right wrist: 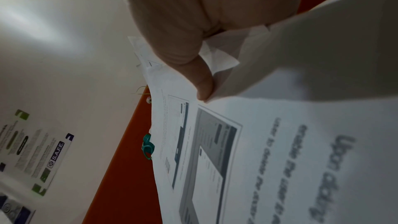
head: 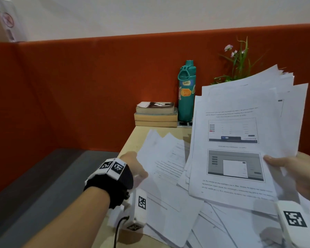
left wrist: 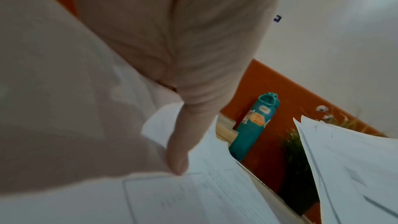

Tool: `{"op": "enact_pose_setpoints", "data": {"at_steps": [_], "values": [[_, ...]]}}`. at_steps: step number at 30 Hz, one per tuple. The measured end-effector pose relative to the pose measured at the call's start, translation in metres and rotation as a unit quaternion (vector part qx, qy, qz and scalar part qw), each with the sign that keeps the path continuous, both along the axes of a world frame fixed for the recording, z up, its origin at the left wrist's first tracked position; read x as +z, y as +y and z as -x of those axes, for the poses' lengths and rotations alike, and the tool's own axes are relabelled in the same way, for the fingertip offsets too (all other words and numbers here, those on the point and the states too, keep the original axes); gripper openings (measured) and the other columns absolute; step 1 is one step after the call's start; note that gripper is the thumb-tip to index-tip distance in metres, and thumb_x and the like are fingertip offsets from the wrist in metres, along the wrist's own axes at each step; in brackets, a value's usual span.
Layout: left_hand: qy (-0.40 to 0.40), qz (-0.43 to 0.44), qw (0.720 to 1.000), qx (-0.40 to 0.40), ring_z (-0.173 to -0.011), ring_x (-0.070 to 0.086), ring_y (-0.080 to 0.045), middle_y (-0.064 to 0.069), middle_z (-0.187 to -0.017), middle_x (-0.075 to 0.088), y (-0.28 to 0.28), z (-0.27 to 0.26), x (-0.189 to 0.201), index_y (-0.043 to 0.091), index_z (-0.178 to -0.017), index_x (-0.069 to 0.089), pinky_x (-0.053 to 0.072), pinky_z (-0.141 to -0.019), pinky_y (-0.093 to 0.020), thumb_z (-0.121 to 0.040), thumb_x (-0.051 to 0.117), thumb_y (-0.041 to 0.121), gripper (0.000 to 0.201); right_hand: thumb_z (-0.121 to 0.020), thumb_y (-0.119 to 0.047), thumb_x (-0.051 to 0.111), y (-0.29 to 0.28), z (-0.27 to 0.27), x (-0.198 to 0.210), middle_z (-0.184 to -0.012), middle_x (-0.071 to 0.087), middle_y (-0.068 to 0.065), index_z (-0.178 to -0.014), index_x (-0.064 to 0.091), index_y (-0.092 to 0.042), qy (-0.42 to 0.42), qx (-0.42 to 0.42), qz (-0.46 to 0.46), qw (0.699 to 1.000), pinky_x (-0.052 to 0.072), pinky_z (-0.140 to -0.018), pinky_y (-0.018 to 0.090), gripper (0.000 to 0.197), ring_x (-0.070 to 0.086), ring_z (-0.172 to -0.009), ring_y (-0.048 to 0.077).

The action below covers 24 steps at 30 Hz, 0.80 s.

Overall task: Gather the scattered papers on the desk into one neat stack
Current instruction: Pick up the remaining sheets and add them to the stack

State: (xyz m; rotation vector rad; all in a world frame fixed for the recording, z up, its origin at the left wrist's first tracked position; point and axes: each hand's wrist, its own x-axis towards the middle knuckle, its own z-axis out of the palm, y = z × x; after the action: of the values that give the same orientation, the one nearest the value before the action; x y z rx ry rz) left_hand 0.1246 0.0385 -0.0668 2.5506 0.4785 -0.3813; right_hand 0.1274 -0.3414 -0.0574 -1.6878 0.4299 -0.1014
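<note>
My right hand [head: 286, 169] holds a fanned sheaf of printed papers [head: 240, 133] tilted up above the desk, with the thumb [right wrist: 202, 88] pressed on the top sheet, which shows two screenshots. My left hand [head: 134, 169] pinches the left edge of several loose sheets [head: 161, 163] lying on the desk; the thumb [left wrist: 178, 157] is on top and the fingers are hidden under the paper. More papers [head: 213, 222] lie spread and overlapping beneath the raised sheaf, near the desk's front edge.
A teal water bottle [head: 186, 97] and a small pile of books [head: 156, 113] stand at the back of the wooden desk [head: 132, 140], against an orange partition [head: 79, 86]. A green plant [head: 240, 59] rises behind the sheaf. A grey surface [head: 34, 194] lies left of the desk.
</note>
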Motion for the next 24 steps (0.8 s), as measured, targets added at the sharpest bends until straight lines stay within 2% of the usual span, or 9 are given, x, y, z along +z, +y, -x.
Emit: {"op": "enact_pose_setpoints", "data": {"at_steps": [2, 6, 10, 13, 16, 18, 20, 22, 24], "values": [[-0.027, 0.028, 0.999, 0.013, -0.109, 0.062, -0.03, -0.011, -0.121, 0.065, 0.004, 0.002, -0.001, 0.009, -0.125, 0.056, 0.051, -0.093, -0.037, -0.072, 0.075, 0.029, 0.061, -0.08, -0.003, 0.067, 0.001, -0.001, -0.003, -0.103, 0.07, 0.019, -0.114, 0.063, -0.002, 0.001, -0.001, 0.003, 1.0, 0.045, -0.095, 0.057, 0.034, 0.065, -0.096, 0.04], [-0.166, 0.032, 0.985, 0.035, -0.105, 0.063, -0.03, -0.01, -0.113, 0.068, 0.008, 0.001, 0.016, 0.009, -0.112, 0.065, 0.046, -0.078, -0.029, -0.084, 0.064, 0.017, 0.029, -0.078, -0.003, 0.069, 0.0, -0.002, -0.008, -0.101, 0.071, 0.018, -0.112, 0.064, -0.002, -0.002, -0.006, 0.004, 1.0, 0.045, -0.096, 0.057, 0.035, 0.065, -0.098, 0.04], [-0.112, 0.045, 0.993, -0.011, -0.102, 0.065, -0.028, -0.01, -0.11, 0.07, 0.007, 0.009, 0.011, 0.008, -0.111, 0.066, 0.051, -0.082, -0.031, -0.079, 0.07, 0.02, 0.034, -0.08, -0.002, 0.068, 0.004, 0.0, -0.008, -0.091, 0.072, 0.016, -0.108, 0.064, -0.002, -0.001, -0.006, 0.009, 1.0, 0.046, -0.094, 0.056, 0.028, 0.065, -0.095, 0.04], [-0.187, 0.093, 0.977, 0.038, -0.091, 0.068, -0.028, -0.009, -0.096, 0.073, 0.014, 0.01, 0.015, 0.01, -0.096, 0.071, 0.05, -0.075, -0.031, -0.084, 0.065, 0.018, 0.016, -0.081, -0.001, 0.067, 0.007, 0.002, -0.009, -0.077, 0.075, 0.01, -0.113, 0.062, -0.003, -0.001, -0.003, 0.01, 1.0, 0.05, -0.085, 0.049, 0.033, 0.065, -0.086, 0.035], [-0.22, 0.142, 0.964, 0.048, -0.073, 0.063, -0.025, -0.008, -0.084, 0.071, 0.016, 0.015, 0.026, 0.012, -0.085, 0.071, 0.042, -0.064, -0.029, -0.085, 0.058, 0.02, 0.015, -0.084, 0.0, 0.064, 0.009, 0.004, -0.008, -0.087, 0.071, 0.012, -0.117, 0.061, -0.004, 0.0, 0.01, 0.002, 1.0, 0.051, -0.075, 0.042, 0.034, 0.065, -0.081, 0.033], [-0.245, 0.148, 0.957, 0.046, -0.071, 0.062, -0.027, -0.015, -0.085, 0.072, 0.016, 0.017, 0.032, 0.01, -0.083, 0.071, 0.041, -0.064, -0.029, -0.084, 0.057, 0.022, 0.018, -0.084, 0.0, 0.064, 0.01, 0.006, -0.006, -0.089, 0.069, 0.013, -0.116, 0.061, -0.005, -0.001, 0.014, 0.008, 1.0, 0.051, -0.071, 0.04, 0.032, 0.064, -0.078, 0.032], [-0.276, 0.131, 0.952, 0.037, -0.08, 0.067, -0.028, -0.012, -0.09, 0.074, 0.016, 0.017, 0.034, 0.014, -0.087, 0.072, 0.046, -0.067, -0.03, -0.087, 0.056, 0.022, 0.017, -0.084, 0.0, 0.064, 0.012, 0.008, -0.004, -0.085, 0.068, 0.012, -0.112, 0.061, -0.006, -0.001, 0.013, 0.013, 1.0, 0.05, -0.066, 0.037, 0.028, 0.063, -0.074, 0.031], [-0.287, 0.084, 0.954, 0.023, -0.097, 0.065, -0.026, -0.007, -0.105, 0.071, 0.013, 0.016, 0.031, 0.018, -0.106, 0.067, 0.051, -0.079, -0.034, -0.088, 0.059, 0.02, 0.019, -0.085, -0.001, 0.064, 0.013, 0.01, -0.003, -0.085, 0.068, 0.013, -0.11, 0.061, -0.005, 0.003, 0.015, 0.015, 1.0, 0.05, -0.067, 0.038, 0.026, 0.064, -0.074, 0.032], [-0.262, 0.017, 0.965, -0.002, -0.115, 0.055, -0.025, -0.006, -0.127, 0.057, 0.008, 0.015, 0.02, 0.019, -0.129, 0.049, 0.047, -0.092, -0.035, -0.084, 0.067, 0.018, 0.048, -0.085, -0.002, 0.064, 0.014, 0.01, -0.003, -0.089, 0.069, 0.016, -0.112, 0.062, -0.004, 0.008, 0.017, 0.021, 1.0, 0.052, -0.072, 0.043, 0.027, 0.065, -0.078, 0.034]]}}
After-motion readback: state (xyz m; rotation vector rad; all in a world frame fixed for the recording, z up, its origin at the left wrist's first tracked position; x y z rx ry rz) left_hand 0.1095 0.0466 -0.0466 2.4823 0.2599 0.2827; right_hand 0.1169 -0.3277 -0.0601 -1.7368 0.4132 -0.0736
